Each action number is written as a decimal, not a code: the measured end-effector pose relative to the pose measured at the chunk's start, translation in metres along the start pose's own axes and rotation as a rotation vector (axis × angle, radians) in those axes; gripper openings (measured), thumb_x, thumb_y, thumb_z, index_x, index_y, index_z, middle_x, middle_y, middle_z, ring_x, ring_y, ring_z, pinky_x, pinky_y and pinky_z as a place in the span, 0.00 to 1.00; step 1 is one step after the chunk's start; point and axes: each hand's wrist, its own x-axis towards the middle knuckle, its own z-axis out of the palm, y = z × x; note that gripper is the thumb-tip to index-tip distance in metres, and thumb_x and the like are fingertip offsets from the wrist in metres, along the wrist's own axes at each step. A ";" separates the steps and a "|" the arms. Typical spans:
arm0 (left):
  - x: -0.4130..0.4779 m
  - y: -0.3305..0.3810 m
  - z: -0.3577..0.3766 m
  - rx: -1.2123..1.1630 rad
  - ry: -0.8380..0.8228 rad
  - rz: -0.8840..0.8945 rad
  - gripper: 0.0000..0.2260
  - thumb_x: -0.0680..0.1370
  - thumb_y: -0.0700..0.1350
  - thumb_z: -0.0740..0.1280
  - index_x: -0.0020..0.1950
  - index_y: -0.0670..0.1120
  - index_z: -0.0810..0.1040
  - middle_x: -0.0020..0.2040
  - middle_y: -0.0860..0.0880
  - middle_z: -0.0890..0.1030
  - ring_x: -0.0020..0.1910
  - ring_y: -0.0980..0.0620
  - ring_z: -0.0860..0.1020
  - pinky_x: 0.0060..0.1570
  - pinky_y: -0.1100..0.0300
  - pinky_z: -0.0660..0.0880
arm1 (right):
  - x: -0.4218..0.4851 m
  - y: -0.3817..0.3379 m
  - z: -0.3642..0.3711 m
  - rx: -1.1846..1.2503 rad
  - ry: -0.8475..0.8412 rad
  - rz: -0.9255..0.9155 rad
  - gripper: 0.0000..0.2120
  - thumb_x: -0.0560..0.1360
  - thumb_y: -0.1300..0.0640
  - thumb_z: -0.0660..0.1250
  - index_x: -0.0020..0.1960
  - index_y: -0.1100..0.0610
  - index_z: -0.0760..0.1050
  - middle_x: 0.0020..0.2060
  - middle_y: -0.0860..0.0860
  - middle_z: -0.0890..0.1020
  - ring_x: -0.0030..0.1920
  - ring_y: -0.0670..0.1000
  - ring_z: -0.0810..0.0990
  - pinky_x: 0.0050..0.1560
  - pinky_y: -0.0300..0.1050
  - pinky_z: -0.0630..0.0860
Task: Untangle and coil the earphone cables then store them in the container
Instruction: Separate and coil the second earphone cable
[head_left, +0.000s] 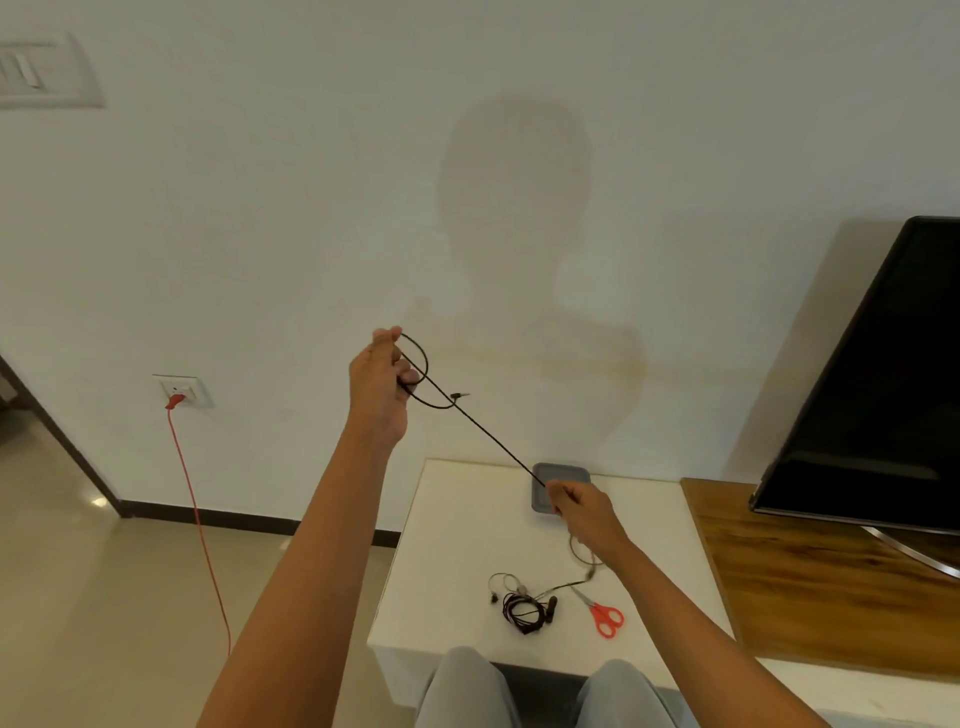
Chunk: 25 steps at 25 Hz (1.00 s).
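While the left hand (382, 384) is holding up a small loop of the black earphone cable (488, 439) just left of the frame's centre, its fingers are curling round the loop and the thumb is pressing it in place. From there the cable is running taut, down and to the right, to the right hand (587, 512), which is pinching it between thumb and fingertips. A short end with the plug (460, 396) is sticking out beside the loop.

The right hand is hovering over the near edge of the grey container (563, 470), which is sitting at the back of the white table (452, 545) in the lower centre of the frame. Below this hand a thin pale strand (582, 556) is hanging down to the table. It is probably the same cable continuing, though it is too fine to be sure.

Nearer the bottom of the frame, a tangle of earphones (522, 610) is lying on the table, with red scissors (605, 618) just to its right. At the right edge a dark television (883, 389) is standing on a wooden unit (810, 582). At lower left a red cord (200, 519) is hanging from a wall socket (182, 389).
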 end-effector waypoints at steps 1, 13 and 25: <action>0.000 -0.006 -0.001 0.097 -0.016 -0.005 0.06 0.82 0.45 0.61 0.51 0.45 0.75 0.32 0.53 0.66 0.25 0.58 0.64 0.27 0.67 0.66 | 0.002 -0.008 0.000 -0.041 0.041 -0.008 0.20 0.80 0.51 0.59 0.30 0.55 0.68 0.24 0.47 0.69 0.24 0.41 0.67 0.30 0.35 0.63; -0.026 -0.055 0.012 0.748 -0.393 -0.024 0.19 0.80 0.57 0.60 0.36 0.46 0.68 0.29 0.51 0.62 0.29 0.53 0.61 0.34 0.59 0.61 | 0.024 -0.093 -0.002 0.136 -0.089 -0.189 0.12 0.80 0.54 0.61 0.44 0.60 0.78 0.27 0.47 0.73 0.28 0.45 0.70 0.33 0.38 0.69; -0.010 0.006 0.021 0.268 -0.168 0.091 0.17 0.82 0.52 0.59 0.35 0.48 0.64 0.31 0.51 0.61 0.29 0.55 0.60 0.30 0.63 0.64 | 0.001 0.008 0.005 0.475 -0.207 0.016 0.07 0.78 0.61 0.64 0.52 0.64 0.75 0.41 0.57 0.83 0.41 0.55 0.81 0.47 0.46 0.79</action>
